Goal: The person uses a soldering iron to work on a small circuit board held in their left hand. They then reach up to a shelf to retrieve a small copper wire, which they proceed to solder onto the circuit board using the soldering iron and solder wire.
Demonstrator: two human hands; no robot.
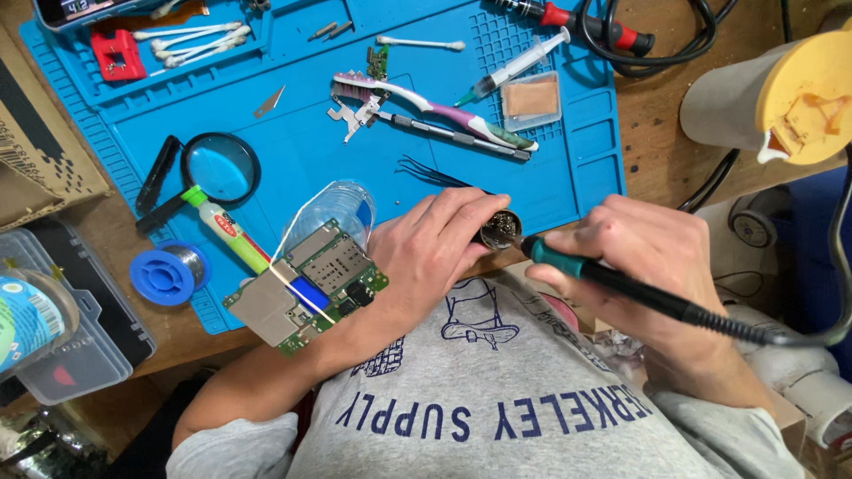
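My left hand [435, 248] grips a small round tin of brass wool tip cleaner [500, 229] at the near edge of the blue work mat [568, 151]. My right hand [657, 257] holds a soldering iron [621, 284] with a teal and black handle, its tip poked into the tin. A green circuit board [306, 288] lies by my left wrist, with a thin strand of solder wire across it. Black tweezers [435, 173] lie just beyond my left fingers.
On the mat lie a magnifying glass [220, 167], a green-capped tube [224, 229], a toothbrush [426, 106], a syringe [519, 64], cotton swabs [191, 40] and a clear dish [342, 206]. A blue solder spool [167, 273] and plastic box [75, 328] sit left; a yellow-capped container [781, 98] stands right.
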